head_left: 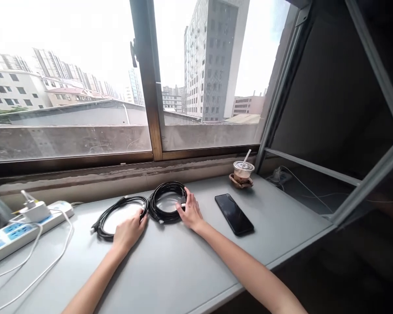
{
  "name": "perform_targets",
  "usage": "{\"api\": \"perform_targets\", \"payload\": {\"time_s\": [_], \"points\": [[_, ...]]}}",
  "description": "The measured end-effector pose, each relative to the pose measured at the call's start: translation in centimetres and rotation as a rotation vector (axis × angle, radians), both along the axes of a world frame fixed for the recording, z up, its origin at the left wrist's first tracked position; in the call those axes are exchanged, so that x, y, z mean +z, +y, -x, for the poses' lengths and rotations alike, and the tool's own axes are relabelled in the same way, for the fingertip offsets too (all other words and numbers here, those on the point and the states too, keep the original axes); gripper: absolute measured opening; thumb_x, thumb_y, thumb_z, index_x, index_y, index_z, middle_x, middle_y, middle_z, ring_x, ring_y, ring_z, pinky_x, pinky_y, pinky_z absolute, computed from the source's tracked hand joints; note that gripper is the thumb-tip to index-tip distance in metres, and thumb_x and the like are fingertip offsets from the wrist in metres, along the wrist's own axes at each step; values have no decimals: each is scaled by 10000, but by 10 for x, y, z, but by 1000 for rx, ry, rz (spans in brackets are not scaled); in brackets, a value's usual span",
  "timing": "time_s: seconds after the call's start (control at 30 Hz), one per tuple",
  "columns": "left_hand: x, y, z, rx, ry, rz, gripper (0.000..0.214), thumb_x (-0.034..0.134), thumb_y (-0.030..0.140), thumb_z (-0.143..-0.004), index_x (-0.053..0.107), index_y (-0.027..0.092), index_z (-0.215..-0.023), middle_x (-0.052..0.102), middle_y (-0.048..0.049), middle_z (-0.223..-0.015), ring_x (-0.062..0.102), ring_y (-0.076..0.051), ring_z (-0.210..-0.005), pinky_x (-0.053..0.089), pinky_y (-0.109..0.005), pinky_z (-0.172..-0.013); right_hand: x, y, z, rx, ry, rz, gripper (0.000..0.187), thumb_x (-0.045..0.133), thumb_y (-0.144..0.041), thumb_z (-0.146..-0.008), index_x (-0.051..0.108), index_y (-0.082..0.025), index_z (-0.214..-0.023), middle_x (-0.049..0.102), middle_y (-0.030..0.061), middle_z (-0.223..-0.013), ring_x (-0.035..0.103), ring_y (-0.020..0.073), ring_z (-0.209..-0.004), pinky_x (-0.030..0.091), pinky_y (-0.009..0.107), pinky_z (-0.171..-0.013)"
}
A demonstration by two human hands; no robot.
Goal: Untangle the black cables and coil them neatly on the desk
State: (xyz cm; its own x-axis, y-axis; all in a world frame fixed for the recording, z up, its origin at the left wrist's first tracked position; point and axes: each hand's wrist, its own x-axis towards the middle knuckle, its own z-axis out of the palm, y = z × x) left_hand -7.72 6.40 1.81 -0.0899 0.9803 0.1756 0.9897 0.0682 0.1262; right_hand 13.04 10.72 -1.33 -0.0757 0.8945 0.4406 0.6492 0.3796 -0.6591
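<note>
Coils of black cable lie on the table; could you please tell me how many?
2. The left coil lies at the left hand, which partly covers it; the right coil lies beside it, with the right hand at its right edge. No others show.

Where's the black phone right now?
In the head view, the phone lies on the table, right of the right hand, nearer the camera than the lidded cup.

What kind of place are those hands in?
Probably a workroom or office, at a desk by a window. The grey table has a power strip and coiled black cables on it, and city buildings show outside.
</note>
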Motion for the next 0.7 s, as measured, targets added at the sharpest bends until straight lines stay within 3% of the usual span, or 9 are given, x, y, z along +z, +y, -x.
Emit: {"api": "perform_targets", "payload": {"time_s": [0.53,0.7], "points": [[-5,9,4,22,-2,94,453,245,459,-860,582,214,-1040,667,-113,-1017,614,-331,-887,427,-369,-640,6,-3,-3,78,43,157,698,428,-438,-835,170,-147,-1415,344,156,-1376,306,284,-1290,223,530,-1075],[-4,5,1,14,3,117,435,223,447,-867,553,216,-1031,660,-88,-1040,614,-308,-892,419,-345,-634,4,-4,-3,64,39,142,696,422,-444,-842,141,-182,-1422,355,148,-1380,318,285,-1287,246,542,-1058]]}}
